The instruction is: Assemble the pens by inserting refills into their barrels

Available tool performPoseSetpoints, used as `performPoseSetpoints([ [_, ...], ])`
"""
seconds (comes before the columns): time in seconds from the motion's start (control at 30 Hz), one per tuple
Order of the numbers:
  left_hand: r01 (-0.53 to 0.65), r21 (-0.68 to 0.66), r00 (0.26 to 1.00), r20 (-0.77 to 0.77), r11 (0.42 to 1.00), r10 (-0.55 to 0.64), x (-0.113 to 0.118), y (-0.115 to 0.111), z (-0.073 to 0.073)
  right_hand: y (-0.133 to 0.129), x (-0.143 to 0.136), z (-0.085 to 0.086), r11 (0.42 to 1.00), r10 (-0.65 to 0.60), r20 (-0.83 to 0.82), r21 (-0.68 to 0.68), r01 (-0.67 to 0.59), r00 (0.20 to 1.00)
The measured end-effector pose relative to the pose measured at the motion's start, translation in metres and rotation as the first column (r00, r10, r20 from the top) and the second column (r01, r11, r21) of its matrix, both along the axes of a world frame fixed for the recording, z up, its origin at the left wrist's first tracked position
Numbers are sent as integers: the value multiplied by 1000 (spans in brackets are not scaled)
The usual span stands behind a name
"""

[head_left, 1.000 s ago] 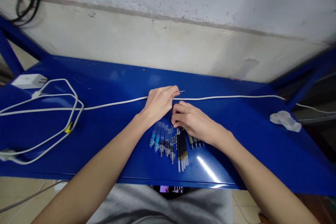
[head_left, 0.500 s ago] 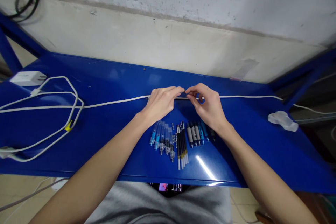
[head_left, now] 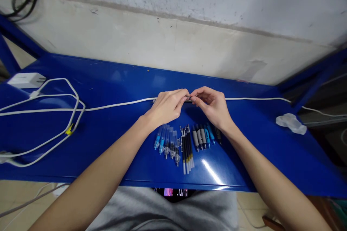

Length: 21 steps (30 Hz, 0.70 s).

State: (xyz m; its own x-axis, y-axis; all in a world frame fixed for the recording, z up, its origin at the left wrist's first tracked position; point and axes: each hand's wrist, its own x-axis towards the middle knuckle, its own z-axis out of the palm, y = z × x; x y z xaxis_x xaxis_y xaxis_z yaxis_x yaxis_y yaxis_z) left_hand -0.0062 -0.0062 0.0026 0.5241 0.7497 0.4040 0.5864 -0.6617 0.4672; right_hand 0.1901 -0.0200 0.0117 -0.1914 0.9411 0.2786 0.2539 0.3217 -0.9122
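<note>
My left hand [head_left: 168, 105] and my right hand [head_left: 212, 107] meet over the blue shelf, fingertips almost touching. Both are closed in a pinch around something small and dark, mostly hidden by the fingers. Just below them lie clear pen barrels [head_left: 167, 140] with blue or dark ends, on the left. Beside these is a row of small springs [head_left: 180, 139]. Dark pen refills [head_left: 187, 148] with whitish ends lie in the middle, and pen grip sections [head_left: 202, 138] in grey, blue and black sit on the right, under my right wrist.
A white cable [head_left: 121, 104] crosses the blue shelf [head_left: 114, 155] behind my hands and loops at the left, near a white adapter [head_left: 26, 80]. Crumpled clear plastic [head_left: 291, 123] lies at the right. A wall [head_left: 173, 43] stands behind. A lit phone screen [head_left: 173, 192] shows below the front edge.
My fingertips have drawn closer together around the small piece. My right-hand fingers have closed in more, and my left thumb now shows against its fingers. The pen parts stay where they were.
</note>
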Motion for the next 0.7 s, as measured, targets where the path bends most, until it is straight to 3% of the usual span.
performPoseSetpoints([
  [0.37,-1,23,1000,13,1000,0,0,1,-2,-2,-3,1,993,-94,-75,69,99,993],
  [0.7,9,25,1000,5,1000,-9,1,0,-4,-1,-1,1,994,-86,21,68,84,996],
])
